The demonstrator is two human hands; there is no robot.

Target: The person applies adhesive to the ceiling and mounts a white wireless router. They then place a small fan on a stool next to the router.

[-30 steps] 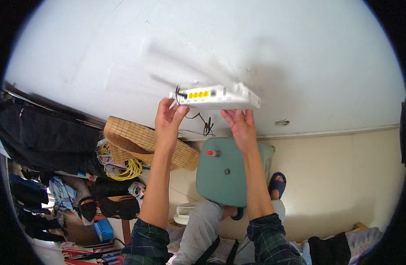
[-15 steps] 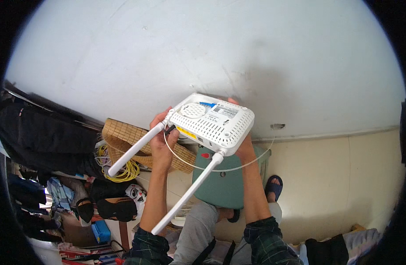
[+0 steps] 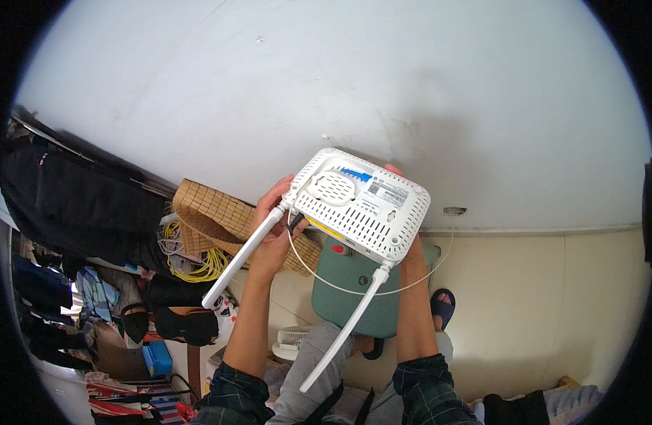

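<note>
– Your left hand [image 3: 275,245] grips the white 2-antenna router [image 3: 361,205] near the wall [image 3: 524,134], above the green stool [image 3: 344,268].
– Your right hand [image 3: 414,256] holds its other end, fingers mostly hidden, apparently curled behind.

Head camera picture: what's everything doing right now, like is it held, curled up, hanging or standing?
White router: held up, tilted, labelled side showing
Left antenna: swung out toward the person
Right antenna: swung out too
Left hand: gripping the router
Right hand: gripping it, mostly hidden
White cable: hanging in a loop
Green stool: upright
Woven mat: curled
Yellow cable: coiled
</note>
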